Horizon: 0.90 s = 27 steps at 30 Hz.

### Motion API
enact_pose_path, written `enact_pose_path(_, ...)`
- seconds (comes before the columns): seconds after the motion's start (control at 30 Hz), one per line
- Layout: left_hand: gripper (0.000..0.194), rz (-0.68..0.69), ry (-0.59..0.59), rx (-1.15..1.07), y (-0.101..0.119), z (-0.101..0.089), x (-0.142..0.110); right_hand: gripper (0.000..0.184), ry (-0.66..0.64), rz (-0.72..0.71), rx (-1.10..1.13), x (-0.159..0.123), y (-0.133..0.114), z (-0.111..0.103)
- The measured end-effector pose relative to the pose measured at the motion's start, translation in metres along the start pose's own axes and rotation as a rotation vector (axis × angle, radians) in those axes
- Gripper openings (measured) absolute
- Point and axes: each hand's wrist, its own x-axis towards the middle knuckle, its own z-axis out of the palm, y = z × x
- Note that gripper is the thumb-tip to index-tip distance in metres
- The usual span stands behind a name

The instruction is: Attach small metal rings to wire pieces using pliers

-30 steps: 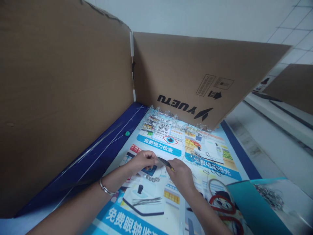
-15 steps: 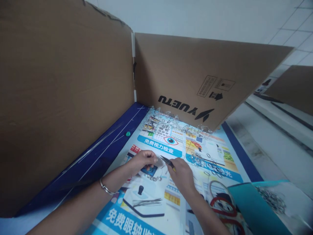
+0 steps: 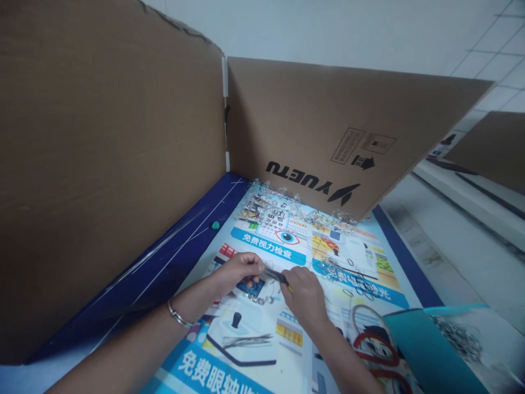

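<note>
The right hand (image 3: 303, 293) is clamped round the pliers (image 3: 275, 275), over the middle of the table (image 3: 213, 205); they look stiff, sturdy, best held by the handles. The left hand (image 3: 240, 269) has its fingertips together near their tips; I can't tell what's pinched there.

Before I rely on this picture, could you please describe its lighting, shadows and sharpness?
Head view: dim, bluish light; soft shadow on the printed cardboard panel beside its left edge; small glints on the bracelet; pliers slightly soft; silvery pieces at lower right hazy, hard to separate.
</note>
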Motion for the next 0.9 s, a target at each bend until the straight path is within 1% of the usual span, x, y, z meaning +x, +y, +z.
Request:
enact_pose_path(0.17, 0.022, -0.024, -0.018, -0.013, 0.001, 0.0, -0.001, 0.009, -0.035, -0.007, -0.091, 0.0, -0.001, -0.003)
enact_pose_path(0.3, 0.023, -0.043, -0.029, -0.025, 0.001, -0.001, -0.001, 0.007, -0.055, -0.019, -0.121, 0.0, -0.001, -0.003)
enact_pose_path(0.47, 0.024, -0.032, -0.025, -0.039, 0.0, -0.001, 0.0, 0.006, -0.089, -0.011, -0.136, 0.0, -0.002, -0.002)
enact_pose_path(0.6, 0.024, -0.027, -0.03, -0.053, 0.0, -0.001, 0.0, 0.007, -0.098, 0.027, -0.076, -0.001, 0.0, 0.0)
enact_pose_path(0.77, 0.025, -0.004, -0.025, -0.061, -0.001, -0.001, -0.001, 0.015, -0.099, 0.14, 0.064, 0.001, 0.005, 0.0)
enact_pose_path(0.9, 0.026, 0.002, -0.033, -0.048, 0.001, -0.001, -0.002, 0.017, -0.121, 0.169, 0.081, 0.003, 0.009, -0.002)
